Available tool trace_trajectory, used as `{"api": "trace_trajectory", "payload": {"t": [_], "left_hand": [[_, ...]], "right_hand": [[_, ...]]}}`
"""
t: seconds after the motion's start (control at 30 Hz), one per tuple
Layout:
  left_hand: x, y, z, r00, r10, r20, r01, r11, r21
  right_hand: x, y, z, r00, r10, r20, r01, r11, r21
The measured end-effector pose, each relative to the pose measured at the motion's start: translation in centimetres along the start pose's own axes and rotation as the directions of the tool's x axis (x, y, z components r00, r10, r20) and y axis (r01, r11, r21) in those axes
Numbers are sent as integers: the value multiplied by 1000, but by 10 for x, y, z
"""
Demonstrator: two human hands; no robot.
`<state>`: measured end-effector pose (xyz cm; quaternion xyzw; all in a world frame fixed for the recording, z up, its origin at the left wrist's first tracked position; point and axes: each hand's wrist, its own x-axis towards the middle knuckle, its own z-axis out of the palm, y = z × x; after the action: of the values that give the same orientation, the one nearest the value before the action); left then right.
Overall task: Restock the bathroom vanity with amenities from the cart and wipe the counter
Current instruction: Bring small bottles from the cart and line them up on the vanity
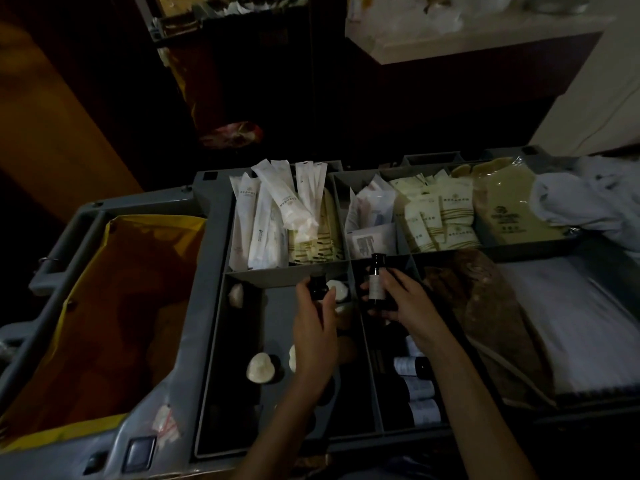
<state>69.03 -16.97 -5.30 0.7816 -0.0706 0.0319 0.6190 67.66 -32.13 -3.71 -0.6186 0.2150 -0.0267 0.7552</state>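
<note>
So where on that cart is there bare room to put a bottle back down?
Mostly the front-left compartment: its dark floor is bare between the white round packets and the near wall. The narrow bin beside it is filled with lying bottles toward the front. The back bins are crammed with white sachets and cream packets.

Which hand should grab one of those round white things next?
Probably left. The left hand, gripping a small dark bottle, hovers over the compartment with the round white items; the right hand holds its labelled bottle over the neighbouring one.
</note>
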Motion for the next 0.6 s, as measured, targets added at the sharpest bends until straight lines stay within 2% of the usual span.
{"api": "trace_trajectory", "payload": {"t": [0.1,0.3,0.43,0.6], "left_hand": [[-1,2,0,1000,15,17,-15,1000,-19],[-3,4,1,997,18,75,-12,997,-73],[-6,9,1,993,28,112,-17,995,-100],[-7,7,1,990,-7,144,19,996,-86]], "right_hand": [[1,-5,-1,998,56,-17,-52,981,185],[3,-6,-4,983,40,179,-113,899,424],[1,-8,-2,973,50,226,-150,878,455],[-2,-9,1,982,26,186,-113,875,471]]}}
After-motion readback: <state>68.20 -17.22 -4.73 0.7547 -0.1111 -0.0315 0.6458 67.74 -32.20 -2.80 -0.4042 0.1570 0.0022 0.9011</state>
